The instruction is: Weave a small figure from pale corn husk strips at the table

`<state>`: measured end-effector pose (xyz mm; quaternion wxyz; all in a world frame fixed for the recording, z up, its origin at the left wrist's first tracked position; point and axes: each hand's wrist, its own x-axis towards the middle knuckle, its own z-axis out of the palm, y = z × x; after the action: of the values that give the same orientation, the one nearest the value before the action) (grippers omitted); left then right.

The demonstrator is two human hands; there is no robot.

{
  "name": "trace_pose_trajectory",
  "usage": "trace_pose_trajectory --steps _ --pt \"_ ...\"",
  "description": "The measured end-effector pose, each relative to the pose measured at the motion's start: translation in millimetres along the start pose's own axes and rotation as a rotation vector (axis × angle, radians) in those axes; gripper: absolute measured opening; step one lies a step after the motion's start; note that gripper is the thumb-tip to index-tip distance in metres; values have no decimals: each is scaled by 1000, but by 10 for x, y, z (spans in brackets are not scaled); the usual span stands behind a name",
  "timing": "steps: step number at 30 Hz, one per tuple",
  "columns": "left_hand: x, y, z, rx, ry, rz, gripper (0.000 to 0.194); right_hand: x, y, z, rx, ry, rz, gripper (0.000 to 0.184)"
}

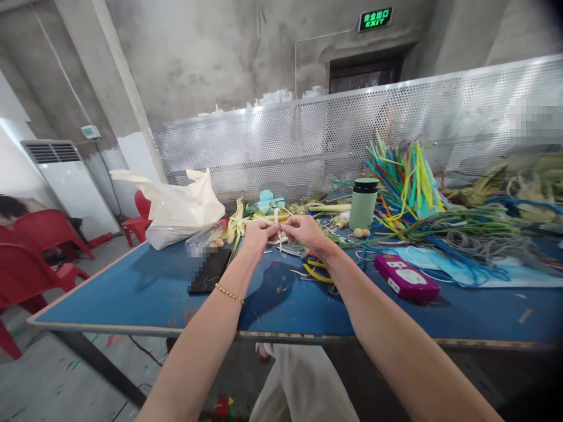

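Over the middle of the blue table (290,316), my left hand (257,237) and my right hand (308,233) meet with fingertips pinched. Between them is a thin pale strip (277,215), like dried corn husk, standing upright with other strands crossing it. Both hands grip this small piece; the exact finger contact is too small to make out. A yellow-handled tool (317,273), partly hidden by my right forearm, lies just below that hand. Pale husk pieces (237,221) lie behind my left hand.
At left are a white plastic bag (185,208) and a dark flat device (209,272). To the right stand a green jar (364,205), a purple box (407,278), colourful strips (411,181) and tangled cords (475,228). A perforated metal panel (264,140) borders the back.
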<state>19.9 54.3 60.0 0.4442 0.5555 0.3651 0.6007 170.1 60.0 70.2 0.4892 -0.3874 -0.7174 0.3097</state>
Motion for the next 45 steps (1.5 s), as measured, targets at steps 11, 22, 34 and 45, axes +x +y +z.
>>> trace_pose_trajectory --steps 11,22,34,45 --pt "0 19 -33 -38 43 -76 26 7 42 7 -23 -30 -45 17" --pt "-33 -18 -14 -15 -181 -59 20 51 60 -42 94 68 -76 23" --pt "-29 4 -30 -63 -188 -94 34 -15 -20 -38 200 62 -10 28" --pt "-18 -21 57 -73 -14 -92 13 77 117 42 -27 199 -49 25"
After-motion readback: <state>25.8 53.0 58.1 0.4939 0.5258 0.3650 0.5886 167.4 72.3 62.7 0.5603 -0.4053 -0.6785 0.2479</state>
